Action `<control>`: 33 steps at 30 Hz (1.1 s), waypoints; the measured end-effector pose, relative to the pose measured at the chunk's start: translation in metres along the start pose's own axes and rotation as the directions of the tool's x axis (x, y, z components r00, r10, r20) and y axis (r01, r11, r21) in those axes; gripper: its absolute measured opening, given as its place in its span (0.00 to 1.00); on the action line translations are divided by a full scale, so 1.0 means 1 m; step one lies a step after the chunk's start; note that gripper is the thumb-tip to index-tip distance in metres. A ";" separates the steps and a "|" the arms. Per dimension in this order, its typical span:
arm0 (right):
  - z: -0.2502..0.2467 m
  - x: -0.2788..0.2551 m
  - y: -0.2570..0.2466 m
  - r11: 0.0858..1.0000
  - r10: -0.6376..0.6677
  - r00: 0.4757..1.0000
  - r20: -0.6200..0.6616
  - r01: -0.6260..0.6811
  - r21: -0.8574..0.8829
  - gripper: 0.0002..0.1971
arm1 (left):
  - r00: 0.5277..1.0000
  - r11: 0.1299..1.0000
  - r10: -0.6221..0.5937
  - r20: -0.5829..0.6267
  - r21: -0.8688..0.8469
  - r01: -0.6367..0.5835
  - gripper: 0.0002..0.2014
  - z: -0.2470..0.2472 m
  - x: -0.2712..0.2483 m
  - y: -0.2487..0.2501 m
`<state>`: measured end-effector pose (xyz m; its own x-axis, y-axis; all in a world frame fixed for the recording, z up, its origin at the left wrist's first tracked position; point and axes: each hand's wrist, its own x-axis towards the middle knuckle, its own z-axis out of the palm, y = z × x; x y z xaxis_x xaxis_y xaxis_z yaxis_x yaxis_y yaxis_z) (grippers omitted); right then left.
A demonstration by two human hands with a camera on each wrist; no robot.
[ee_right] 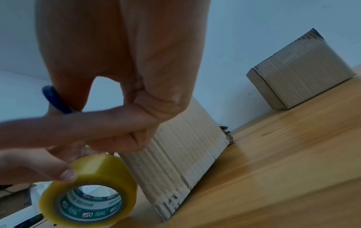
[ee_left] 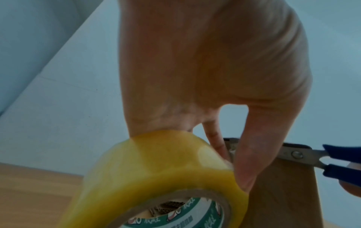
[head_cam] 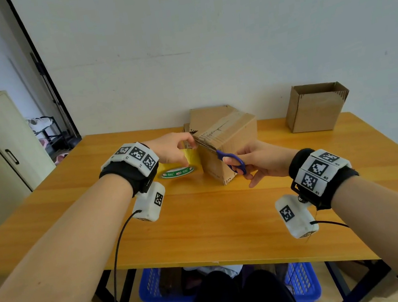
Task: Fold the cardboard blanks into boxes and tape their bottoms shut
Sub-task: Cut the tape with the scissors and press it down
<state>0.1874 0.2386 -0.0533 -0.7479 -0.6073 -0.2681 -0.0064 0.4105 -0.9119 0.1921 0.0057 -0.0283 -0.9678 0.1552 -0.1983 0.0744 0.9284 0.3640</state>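
Left hand (head_cam: 170,150) pinching the tape roll (ee_right: 87,191), held off the table (head_cam: 204,227) just left of the box (head_cam: 228,144), strip run onto its taped top; right hand (head_cam: 264,161) curled through scissors (head_cam: 230,159), blades at the strip by the top left edge. Likely risks: left fingertips (ee_left: 244,166) touching the blades, so a nick; slack strip folding onto itself; box sliding. Room: wall close behind; finished box (head_cam: 315,107) well apart, right; near table side free.
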 end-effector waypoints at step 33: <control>-0.022 -0.008 -0.004 0.996 -0.026 1.000 0.015 0.027 -0.080 0.11 | 1.000 0.984 -0.009 0.012 0.176 0.007 0.21 -0.007 0.004 0.002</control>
<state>0.1790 0.2565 -0.0404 -0.7372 -0.6280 -0.2494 -0.0795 0.4471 -0.8910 0.1862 0.0055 -0.0218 -0.9655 0.1511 -0.2119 0.1093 0.9744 0.1967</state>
